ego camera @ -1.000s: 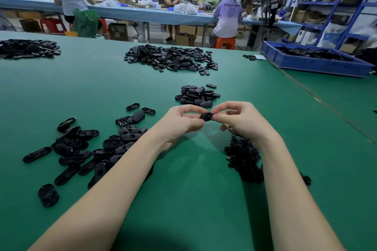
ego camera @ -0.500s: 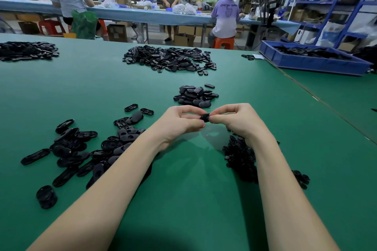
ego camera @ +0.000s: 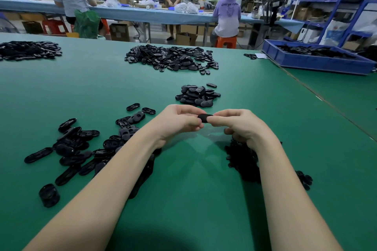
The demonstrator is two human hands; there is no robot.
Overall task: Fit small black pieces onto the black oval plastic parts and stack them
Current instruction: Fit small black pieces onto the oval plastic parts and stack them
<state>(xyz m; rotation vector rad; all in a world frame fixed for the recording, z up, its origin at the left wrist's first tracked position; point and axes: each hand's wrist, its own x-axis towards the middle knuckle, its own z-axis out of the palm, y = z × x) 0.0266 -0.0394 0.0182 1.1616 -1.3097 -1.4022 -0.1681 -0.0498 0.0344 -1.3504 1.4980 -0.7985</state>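
I see the black oval plastic part (ego camera: 205,118) pinched between both hands, left hand (ego camera: 179,121) and right hand (ego camera: 243,126) each gripping one end, fingers curled.

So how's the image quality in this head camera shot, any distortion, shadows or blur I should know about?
Head view: wide-angle, so the green table edges bow and the forearms look stretched. Overhead light throws soft crossed shadows under both hands. The oval part pinched between the left hand and right hand is a dark, detail-poor blob. The background people and shelves look soft.
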